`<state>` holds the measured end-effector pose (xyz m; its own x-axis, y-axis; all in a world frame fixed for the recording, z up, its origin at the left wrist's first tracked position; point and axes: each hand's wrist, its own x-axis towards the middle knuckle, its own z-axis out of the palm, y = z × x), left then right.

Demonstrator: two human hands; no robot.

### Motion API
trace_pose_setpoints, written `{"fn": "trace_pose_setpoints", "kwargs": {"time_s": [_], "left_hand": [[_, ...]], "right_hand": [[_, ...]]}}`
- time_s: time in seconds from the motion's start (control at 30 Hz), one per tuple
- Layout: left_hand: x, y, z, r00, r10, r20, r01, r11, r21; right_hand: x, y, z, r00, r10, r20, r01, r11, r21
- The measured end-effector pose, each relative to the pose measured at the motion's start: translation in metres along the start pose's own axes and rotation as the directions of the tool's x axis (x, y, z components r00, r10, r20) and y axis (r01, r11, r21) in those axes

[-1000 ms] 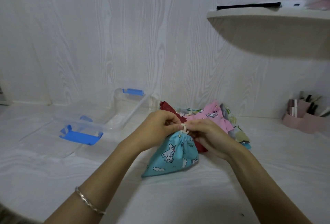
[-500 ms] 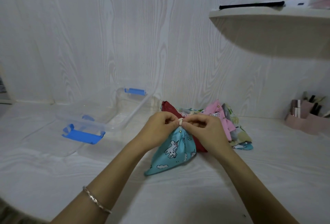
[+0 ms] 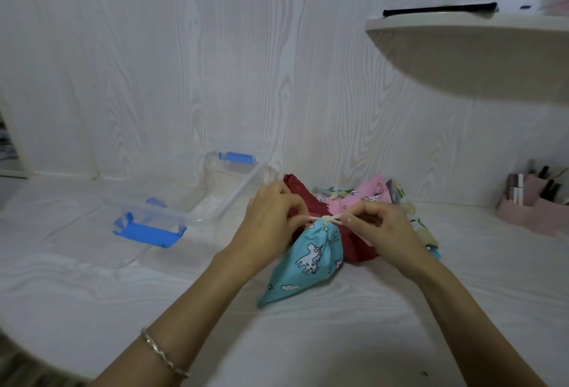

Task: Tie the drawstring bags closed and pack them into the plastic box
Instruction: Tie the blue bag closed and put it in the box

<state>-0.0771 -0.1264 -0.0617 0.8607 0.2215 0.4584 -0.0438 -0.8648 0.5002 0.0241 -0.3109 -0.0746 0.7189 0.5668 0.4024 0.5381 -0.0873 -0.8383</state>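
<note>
From the head view, the blue unicorn bag [image 3: 308, 260] lies on the counter [image 3: 338, 340], its gathered neck raised between the hands. The left hand [image 3: 271, 223] and right hand [image 3: 378, 226] each pinch an end of the white drawstring [image 3: 326, 219], drawn taut sideways, likely to cinch a knot. The plastic box [image 3: 197, 201] sits open to the left, within reach for packing.

Both forearms are bare, no sleeves; a thin twisted metal bracelet [image 3: 164, 355] circles the left wrist.
</note>
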Motion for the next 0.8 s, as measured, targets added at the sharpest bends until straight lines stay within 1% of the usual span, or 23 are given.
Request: {"fn": "trace_pose_setpoints", "kwargs": {"time_s": [0.03, 0.07, 0.13, 0.2, 0.23, 0.33, 0.37, 0.4, 0.5, 0.6, 0.67, 0.8], "left_hand": [[-0.001, 0.001, 0.002, 0.999, 0.023, -0.032, -0.021, 0.998, 0.058], [-0.002, 0.002, 0.004, 0.998, 0.033, -0.054, -0.03, 0.998, 0.06], [-0.004, 0.004, 0.008, 0.997, 0.028, -0.076, -0.028, 1.0, -0.006], [-0.007, 0.006, 0.012, 0.993, 0.03, -0.112, -0.034, 0.999, -0.034], [-0.009, 0.006, 0.014, 0.991, 0.032, -0.132, -0.037, 0.999, -0.04], [-0.013, 0.007, 0.018, 0.984, 0.031, -0.175, -0.052, 0.992, -0.117], [-0.013, 0.007, 0.018, 0.983, 0.036, -0.179, -0.062, 0.988, -0.144], [-0.014, 0.008, 0.018, 0.983, 0.042, -0.179, -0.072, 0.984, -0.164], [-0.015, 0.008, 0.018, 0.979, 0.064, -0.193, -0.103, 0.975, -0.199], [-0.015, 0.011, 0.015, 0.973, 0.125, -0.195, -0.169, 0.96, -0.223], [-0.014, 0.01, 0.014, 0.98, 0.138, -0.146, -0.174, 0.948, -0.268], [-0.009, 0.006, 0.012, 0.997, 0.081, -0.004, -0.077, 0.926, -0.369]], "right_hand": [[0.0, -0.001, 0.0, 0.999, 0.003, 0.036, -0.005, 0.999, 0.032], [0.0, -0.002, 0.0, 0.997, 0.02, 0.072, -0.025, 0.997, 0.075], [0.002, -0.006, 0.003, 0.987, 0.09, 0.136, -0.115, 0.976, 0.184], [0.007, -0.007, 0.008, 0.965, 0.2, 0.168, -0.239, 0.936, 0.26], [0.01, -0.007, 0.01, 0.95, 0.261, 0.172, -0.297, 0.924, 0.24], [0.016, -0.006, 0.014, 0.881, 0.41, 0.238, -0.428, 0.903, 0.027], [0.017, -0.007, 0.016, 0.854, 0.442, 0.274, -0.461, 0.887, 0.006], [0.018, -0.009, 0.018, 0.833, 0.463, 0.302, -0.494, 0.869, 0.028], [0.02, -0.011, 0.021, 0.792, 0.49, 0.363, -0.574, 0.801, 0.172], [0.021, -0.013, 0.022, 0.786, 0.47, 0.403, -0.586, 0.774, 0.241], [0.02, -0.015, 0.023, 0.789, 0.448, 0.419, -0.571, 0.787, 0.233], [0.02, -0.02, 0.02, 0.801, 0.413, 0.433, -0.509, 0.85, 0.132]]}}
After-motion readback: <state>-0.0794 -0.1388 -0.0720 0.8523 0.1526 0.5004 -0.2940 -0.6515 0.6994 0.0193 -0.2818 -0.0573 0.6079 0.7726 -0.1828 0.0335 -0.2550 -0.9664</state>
